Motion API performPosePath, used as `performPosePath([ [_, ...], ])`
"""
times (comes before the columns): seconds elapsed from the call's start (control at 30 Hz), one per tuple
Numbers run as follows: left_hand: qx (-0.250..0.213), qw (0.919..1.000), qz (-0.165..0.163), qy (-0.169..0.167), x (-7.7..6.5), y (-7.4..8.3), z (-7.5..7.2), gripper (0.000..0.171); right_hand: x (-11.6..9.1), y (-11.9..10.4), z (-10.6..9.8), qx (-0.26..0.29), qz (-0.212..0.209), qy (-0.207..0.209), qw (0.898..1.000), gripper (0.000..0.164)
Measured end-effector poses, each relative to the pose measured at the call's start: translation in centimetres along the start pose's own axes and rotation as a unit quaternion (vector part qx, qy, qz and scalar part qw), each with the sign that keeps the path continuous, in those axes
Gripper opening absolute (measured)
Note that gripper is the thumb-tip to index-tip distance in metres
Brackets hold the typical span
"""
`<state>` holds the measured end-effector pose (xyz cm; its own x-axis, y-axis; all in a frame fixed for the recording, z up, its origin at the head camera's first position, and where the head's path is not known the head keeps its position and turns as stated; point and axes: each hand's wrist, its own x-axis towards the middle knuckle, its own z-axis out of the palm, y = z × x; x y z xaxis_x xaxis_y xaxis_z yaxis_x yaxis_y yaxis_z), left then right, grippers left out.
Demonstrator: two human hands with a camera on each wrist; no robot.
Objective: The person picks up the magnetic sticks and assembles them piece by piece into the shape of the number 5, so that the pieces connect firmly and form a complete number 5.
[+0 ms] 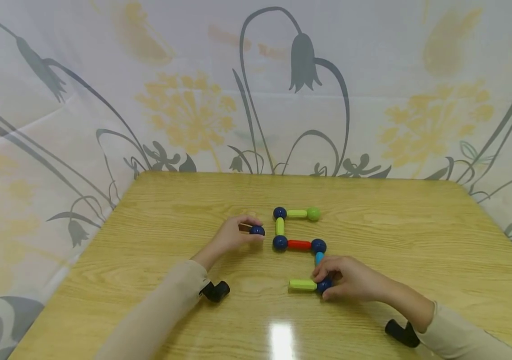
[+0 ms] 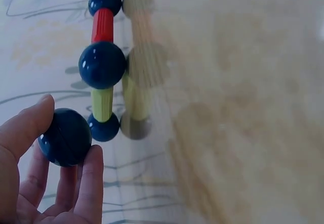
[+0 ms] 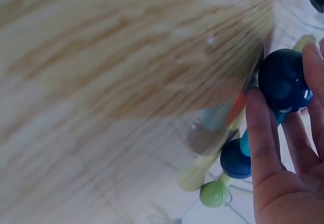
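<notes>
My left hand (image 1: 233,234) pinches a loose dark blue ball (image 2: 65,137) between thumb and fingers, left of a chain of rods and balls on the table. From a green ball (image 1: 313,214) the chain runs through a yellow-green rod, a blue ball (image 1: 280,213), a second yellow-green rod (image 1: 280,226), a blue ball (image 1: 280,243), a red rod (image 1: 299,245), another blue ball (image 1: 318,246) and a light blue rod (image 1: 320,258). At its near end my right hand (image 1: 350,280) grips a blue ball (image 3: 285,79), from which a yellow-green rod (image 1: 303,285) points left. The fingers partly cover the light blue rod.
The wooden table (image 1: 418,225) reaches back to a flower-patterned curtain (image 1: 364,125). Black wrist devices (image 1: 216,291) sit at both cuffs. Light glares off the tabletop near the front.
</notes>
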<state>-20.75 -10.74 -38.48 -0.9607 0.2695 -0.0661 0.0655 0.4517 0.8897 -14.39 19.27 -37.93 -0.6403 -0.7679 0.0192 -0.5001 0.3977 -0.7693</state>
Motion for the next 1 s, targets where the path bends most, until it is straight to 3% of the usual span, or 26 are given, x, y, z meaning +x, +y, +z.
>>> performPosePath([
  [0.3, -0.02, 0.9985, 0.017, -0.049, -1.9, 0.3, 0.7, 0.033, 0.2, -0.1, -0.3, -0.001, -0.001, -0.005, 1.0, 0.021],
  [0.57, 0.002, 0.9934, 0.046, -0.105, -3.1, 0.8, 2.0, 0.026, 0.2, -0.1, -0.3, -0.002, 0.006, 0.003, 1.0, 0.022],
  [1.0, 0.0, 0.9864, 0.037, -0.16, -3.7, 1.1, 3.5, 0.025, 0.6, 0.3, -0.4, -0.007, 0.01, 0.017, 1.0, 0.022],
])
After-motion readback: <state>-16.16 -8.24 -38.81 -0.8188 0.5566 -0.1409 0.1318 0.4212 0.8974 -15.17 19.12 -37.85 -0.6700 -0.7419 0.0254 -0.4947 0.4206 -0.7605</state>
